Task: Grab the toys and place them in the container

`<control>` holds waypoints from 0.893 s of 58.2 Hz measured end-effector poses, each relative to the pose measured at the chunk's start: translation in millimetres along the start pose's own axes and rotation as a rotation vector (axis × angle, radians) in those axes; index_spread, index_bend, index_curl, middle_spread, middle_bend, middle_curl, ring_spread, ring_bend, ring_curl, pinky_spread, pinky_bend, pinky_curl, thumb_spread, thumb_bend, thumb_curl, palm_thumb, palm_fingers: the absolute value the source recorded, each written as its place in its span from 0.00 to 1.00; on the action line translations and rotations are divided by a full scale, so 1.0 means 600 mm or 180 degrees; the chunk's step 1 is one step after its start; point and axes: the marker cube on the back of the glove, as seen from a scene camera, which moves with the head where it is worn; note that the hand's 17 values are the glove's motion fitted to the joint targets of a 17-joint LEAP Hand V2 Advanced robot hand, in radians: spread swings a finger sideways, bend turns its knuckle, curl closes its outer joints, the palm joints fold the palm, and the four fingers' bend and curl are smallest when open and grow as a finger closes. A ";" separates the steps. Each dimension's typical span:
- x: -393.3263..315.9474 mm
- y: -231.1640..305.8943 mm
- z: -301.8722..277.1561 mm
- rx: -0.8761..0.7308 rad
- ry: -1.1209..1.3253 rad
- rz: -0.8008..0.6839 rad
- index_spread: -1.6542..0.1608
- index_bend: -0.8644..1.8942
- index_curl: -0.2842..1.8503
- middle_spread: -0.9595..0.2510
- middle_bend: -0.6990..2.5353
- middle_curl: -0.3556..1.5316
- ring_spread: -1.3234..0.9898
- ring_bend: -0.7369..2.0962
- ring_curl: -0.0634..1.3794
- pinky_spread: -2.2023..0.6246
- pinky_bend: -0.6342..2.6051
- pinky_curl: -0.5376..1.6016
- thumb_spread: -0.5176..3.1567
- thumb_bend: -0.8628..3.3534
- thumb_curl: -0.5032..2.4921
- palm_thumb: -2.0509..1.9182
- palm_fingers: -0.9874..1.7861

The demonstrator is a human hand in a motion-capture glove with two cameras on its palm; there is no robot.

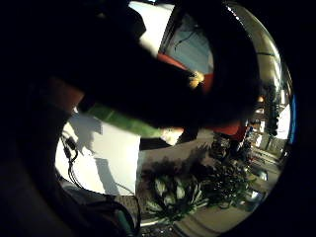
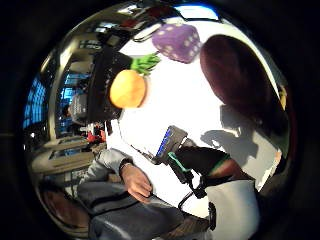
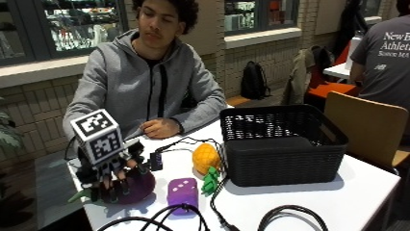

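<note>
One right hand (image 3: 112,180) gripping eggplant toy (image 3: 137,188) | no readable labels

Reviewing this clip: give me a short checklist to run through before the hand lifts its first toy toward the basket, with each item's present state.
1. Gloved right hand on a toy: ok, fingers curled over the purple eggplant toy.
2. Eggplant off the table: not ok, it rests there.
3. Black basket open on top: ok.
4. Basket holds no toys yet: cannot tell, interior hidden.
5. Pineapple toy and purple dice waiting: ok, both beside the basket.
6. Cables clear of the dice: not ok.
</note>
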 end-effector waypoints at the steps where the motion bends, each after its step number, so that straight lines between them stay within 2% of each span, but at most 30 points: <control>1: 0.003 -0.008 0.003 -0.0036 0.0011 0.0006 0.76 0.33 0.18 0.79 0.34 0.30 0.52 0.47 0.17 0.78 0.49 0.44 0.47 0.25 0.24 0.53 0.29; 8: 0.015 -0.046 0.038 -0.0179 -0.0238 0.0018 0.77 0.31 0.17 0.82 0.30 0.30 0.54 0.46 0.17 0.79 0.54 0.45 0.46 0.24 0.25 0.53 0.27; 16: 0.019 -0.069 0.052 0.0105 -0.0349 -0.0036 0.77 0.32 0.16 0.84 0.29 0.32 0.56 0.45 0.17 0.80 0.56 0.46 0.46 0.24 0.26 0.56 0.29; 21: 0.016 -0.077 0.058 0.0386 -0.0265 -0.0184 0.76 0.33 0.15 0.83 0.32 0.34 0.55 0.53 0.21 0.78 0.57 0.45 0.48 0.26 0.27 0.60 0.41; 23: 0.014 -0.079 0.057 0.0510 -0.0187 -0.0218 0.76 0.33 0.15 0.82 0.33 0.34 0.55 0.55 0.21 0.77 0.57 0.45 0.48 0.26 0.27 0.60 0.40; 24: 0.013 -0.080 0.057 0.0558 -0.0146 -0.0231 0.75 0.33 0.15 0.81 0.35 0.36 0.53 0.57 0.23 0.74 0.59 0.46 0.49 0.27 0.28 0.61 0.48; 26: 0.010 -0.081 0.055 0.0629 -0.0068 -0.0259 0.75 0.34 0.14 0.79 0.36 0.36 0.52 0.59 0.23 0.72 0.59 0.45 0.50 0.27 0.28 0.62 0.52; 34: -0.005 -0.076 0.047 0.0876 0.0283 -0.0380 0.75 0.34 0.13 0.74 0.37 0.39 0.49 0.69 0.31 0.67 0.59 0.45 0.54 0.30 0.29 0.65 0.60; 42: -0.031 -0.069 -0.027 0.0905 0.0354 -0.0484 0.76 0.35 0.13 0.71 0.39 0.41 0.47 0.73 0.35 0.65 0.62 0.47 0.54 0.31 0.31 0.68 0.63; 45: -0.046 -0.067 -0.062 0.1086 0.0449 -0.0566 0.76 0.35 0.13 0.69 0.39 0.42 0.47 0.74 0.36 0.65 0.62 0.48 0.54 0.31 0.32 0.68 0.63; 52: -0.112 -0.014 -0.119 0.1283 0.0534 -0.0789 0.76 0.37 0.14 0.67 0.40 0.44 0.46 0.74 0.36 0.65 0.62 0.48 0.51 0.30 0.34 0.69 0.63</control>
